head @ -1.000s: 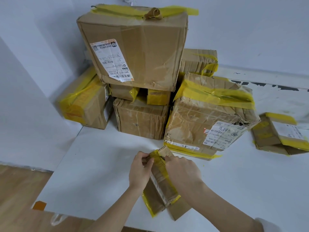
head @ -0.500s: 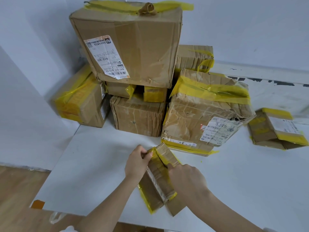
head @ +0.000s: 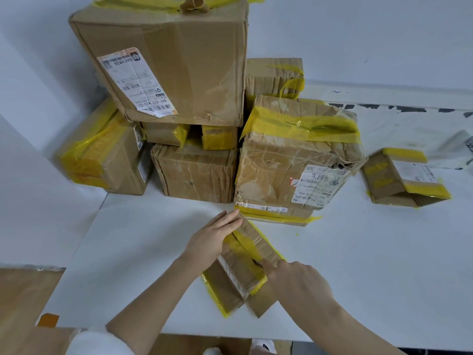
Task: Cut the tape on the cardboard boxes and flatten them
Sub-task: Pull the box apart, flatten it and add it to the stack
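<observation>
The left hand [head: 212, 242] let go; its fingers now press straight on the small box [head: 245, 265]. The right hand [head: 294, 280] pokes it with its other fingers curled, so it looks almost flat

white table [head: 358, 278], pale walls [head: 358, 34], wooden floor [head: 18, 290]

- small box [head: 245, 267] under the hands: brown cardboard, matt and creased, banded with glossy yellow tape [head: 247, 252].
- stacked boxes [head: 179, 65]: matt corrugated cardboard, dented and wrinkled, partly under shiny clear film.
- shipping label [head: 135, 82]: white printed paper, crinkled.
- table [head: 358, 278]: smooth white matt top.
- floor [head: 20, 290]: light wood look.
- sleeve [head: 99, 342]: soft white cloth.
</observation>
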`<state>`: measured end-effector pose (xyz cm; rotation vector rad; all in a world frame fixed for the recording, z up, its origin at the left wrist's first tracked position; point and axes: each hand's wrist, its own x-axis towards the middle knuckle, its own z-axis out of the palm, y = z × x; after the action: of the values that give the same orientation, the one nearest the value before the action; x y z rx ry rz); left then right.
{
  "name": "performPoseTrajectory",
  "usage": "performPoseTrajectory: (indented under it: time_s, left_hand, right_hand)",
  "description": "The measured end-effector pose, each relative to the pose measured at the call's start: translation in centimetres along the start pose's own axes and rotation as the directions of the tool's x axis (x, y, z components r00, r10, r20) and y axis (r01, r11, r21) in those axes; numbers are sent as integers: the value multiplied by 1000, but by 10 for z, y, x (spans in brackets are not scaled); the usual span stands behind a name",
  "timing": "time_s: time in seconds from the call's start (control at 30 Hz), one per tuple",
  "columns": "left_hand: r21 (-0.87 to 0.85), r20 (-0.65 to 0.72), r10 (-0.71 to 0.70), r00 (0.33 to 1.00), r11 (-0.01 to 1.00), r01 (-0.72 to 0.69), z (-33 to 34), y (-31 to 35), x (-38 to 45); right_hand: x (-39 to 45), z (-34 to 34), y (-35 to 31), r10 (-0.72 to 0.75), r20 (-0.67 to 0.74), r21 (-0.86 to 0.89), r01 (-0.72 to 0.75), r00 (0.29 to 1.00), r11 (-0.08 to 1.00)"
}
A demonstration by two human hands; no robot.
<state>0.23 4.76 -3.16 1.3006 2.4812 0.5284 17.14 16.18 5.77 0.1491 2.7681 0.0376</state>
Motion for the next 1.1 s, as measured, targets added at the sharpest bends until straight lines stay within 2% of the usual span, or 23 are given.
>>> performPoseTrajectory:
  time_s: [0.13, 0.37, 0.5, 0.57, 0.63, 0.7, 0.77, 0.87, 0.93, 1.03, 1.1]
  left_hand:
    - [-32, -48, 0, 999, 999, -2, 2, 2, 0]
    - [38, -32, -37, 999, 999, 38, -5, 7, -5]
    - [208, -155, -101, 983, 969, 133, -9, 5, -34]
    - [222, -218, -132, 967, 958, 181, -9, 4, -53]
    - [305, -229, -142, 963, 929, 210, -12, 5, -63]
    - [432, -250, -73, 965, 884, 178, -17, 7, -60]
    - [453, -205, 19, 979, 888, 77, -18, 7, -53]
    - [402, -103, 65, 993, 916, -18, -15, 8, -48]
    - [444, -146, -13, 989, 892, 78, -11, 8, -48]
    - [440, -292, -207, 934, 838, 323, -3, 21, -47]
    - [418, -305, -287, 908, 817, 398, 2, 25, -46]
  right_hand:
    - [-10, 8, -4, 19, 30, 16, -20, 999, 1000]
    - [-32, 36, 12, 35, 38, 79, -38, 999, 996]
    - [-33, 36, 27, 93, -121, 25, -91, 988, 996]
    - [-28, 47, 35, 55, -239, 40, -47, 970, 998]
    - [-19, 60, 43, 11, -272, 79, 11, 962, 997]
    - [-10, 68, 51, 10, -281, 130, 28, 960, 991]
    - [-4, 79, 49, 21, -280, 225, 44, 960, 973]
    - [-2, 96, 46, 56, -318, 497, 116, 946, 860]
    - [-1, 104, 42, 129, -377, 634, 154, 917, 758]
    - [12, 108, 39, 338, -170, 843, -41, 926, 536]
    - [25, 106, 38, 373, -154, 887, -38, 915, 460]
